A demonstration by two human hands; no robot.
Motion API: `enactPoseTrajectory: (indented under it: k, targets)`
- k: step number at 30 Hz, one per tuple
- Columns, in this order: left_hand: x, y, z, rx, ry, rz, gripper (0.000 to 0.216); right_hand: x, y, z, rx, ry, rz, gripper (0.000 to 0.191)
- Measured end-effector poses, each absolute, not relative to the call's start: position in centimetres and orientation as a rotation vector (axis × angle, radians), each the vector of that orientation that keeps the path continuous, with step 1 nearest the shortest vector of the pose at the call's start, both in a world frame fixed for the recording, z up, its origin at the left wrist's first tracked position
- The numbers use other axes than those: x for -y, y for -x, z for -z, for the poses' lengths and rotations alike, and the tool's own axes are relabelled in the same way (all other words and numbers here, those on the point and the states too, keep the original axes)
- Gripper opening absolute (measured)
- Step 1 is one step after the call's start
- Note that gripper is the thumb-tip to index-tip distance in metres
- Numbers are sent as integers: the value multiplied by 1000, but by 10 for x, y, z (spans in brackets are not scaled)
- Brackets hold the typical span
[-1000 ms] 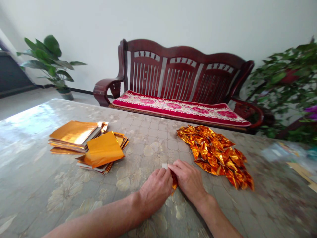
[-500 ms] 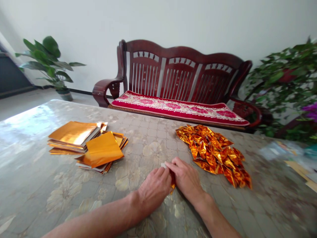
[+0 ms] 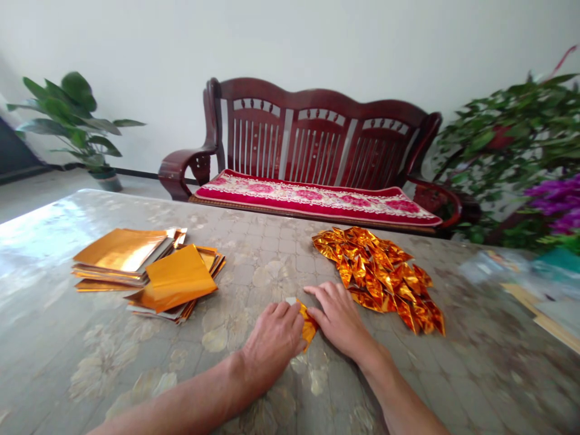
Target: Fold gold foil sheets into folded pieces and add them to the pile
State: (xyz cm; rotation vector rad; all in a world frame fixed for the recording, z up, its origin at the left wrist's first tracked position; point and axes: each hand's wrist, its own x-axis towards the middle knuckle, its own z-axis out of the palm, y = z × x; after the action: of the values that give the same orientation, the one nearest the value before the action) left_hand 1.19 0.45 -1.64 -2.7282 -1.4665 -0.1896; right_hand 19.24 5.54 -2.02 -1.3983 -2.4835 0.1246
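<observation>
Gold foil paper (image 3: pixel 308 324), folded small, sits clamped in the grip of the left hand (image 3: pixel 272 341) on the bench (image 3: pixel 136 362); the right hand (image 3: pixel 338 320), grip apart, lies just beside it, near a heap of folded foil pieces (image 3: pixel 376 278).

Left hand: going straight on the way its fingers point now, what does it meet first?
The left hand would meet the small folded gold foil piece first. The foil sits right at its fingertips and seems to touch them, though depth is hard to judge from this view.
</observation>
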Motion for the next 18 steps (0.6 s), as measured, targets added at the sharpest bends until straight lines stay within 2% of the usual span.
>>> enactPoseTrajectory:
  k: [6, 13, 18]
  targets:
    - [-4, -11, 15, 1487, 2721, 191, 22, -61, -197, 22, 2505, 1407, -145, 40]
    - [-5, -9, 13, 1516, 2734, 220, 25, -65, -206, 16, 2443, 1424, -349, 32]
    - [-16, 2, 12, 1542, 2771, 310, 27, -56, -197, 15, 2449, 1376, -332, 38]
